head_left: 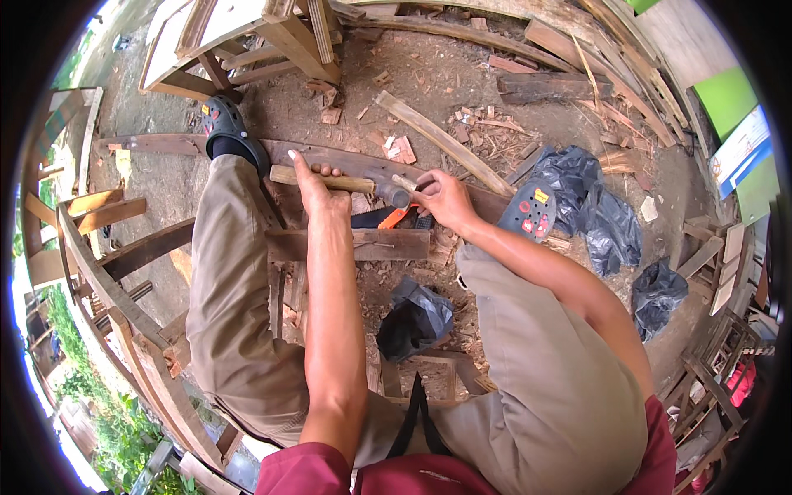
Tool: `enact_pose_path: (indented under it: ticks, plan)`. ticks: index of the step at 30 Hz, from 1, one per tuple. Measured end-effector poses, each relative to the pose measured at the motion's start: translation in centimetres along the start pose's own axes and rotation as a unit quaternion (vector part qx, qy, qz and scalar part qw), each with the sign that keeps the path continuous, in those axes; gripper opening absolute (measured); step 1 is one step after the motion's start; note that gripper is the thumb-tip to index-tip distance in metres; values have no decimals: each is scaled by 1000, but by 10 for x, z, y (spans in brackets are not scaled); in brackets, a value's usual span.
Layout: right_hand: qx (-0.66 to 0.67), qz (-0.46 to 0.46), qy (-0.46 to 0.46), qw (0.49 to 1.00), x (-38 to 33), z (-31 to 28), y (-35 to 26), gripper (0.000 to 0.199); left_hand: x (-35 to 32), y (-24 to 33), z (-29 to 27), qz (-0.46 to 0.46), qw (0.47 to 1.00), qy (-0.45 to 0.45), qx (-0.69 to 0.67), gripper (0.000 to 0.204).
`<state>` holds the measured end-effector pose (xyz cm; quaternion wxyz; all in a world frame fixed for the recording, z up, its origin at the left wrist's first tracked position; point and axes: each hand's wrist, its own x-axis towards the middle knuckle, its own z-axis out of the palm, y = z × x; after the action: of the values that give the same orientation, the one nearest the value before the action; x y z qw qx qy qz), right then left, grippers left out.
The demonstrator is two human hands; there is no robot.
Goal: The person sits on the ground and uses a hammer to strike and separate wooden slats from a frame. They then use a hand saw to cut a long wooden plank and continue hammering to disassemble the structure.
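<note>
My left hand (322,188) is wrapped round the wooden handle of a hammer (356,183), its thumb lying up along the handle. The grey metal head points right, close to my right hand (444,200). Between the fingertips of that hand is a small pale wooden piece (403,182), touching or just above the hammer head; I cannot tell which. Below both hands, an orange-handled handsaw (394,217) lies partly hidden by a short wooden beam (355,245). Behind them runs a long dark plank (375,167), with my feet near it.
A wooden frame (289,45) stands at the far left, and a slatted wooden structure (136,318) lies along my left side. Black plastic bags (609,227) sit right of my foot, another bag (415,318) between my legs. Loose planks (445,140) and wood chips litter the ground.
</note>
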<state>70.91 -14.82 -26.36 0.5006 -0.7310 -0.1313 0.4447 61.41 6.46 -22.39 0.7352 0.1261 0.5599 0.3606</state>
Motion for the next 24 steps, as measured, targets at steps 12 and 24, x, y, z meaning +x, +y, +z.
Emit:
enact_pose_path:
  ticks: [12, 24]
  plan:
    - [-149, -178, 80, 969, 31, -26, -80, 41, -27, -11, -12, 32, 993, -90, -74, 75]
    - [-282, -215, -224, 908, 57, 157, -198, 68, -49, -21, -25, 28, 974, -173, -141, 76]
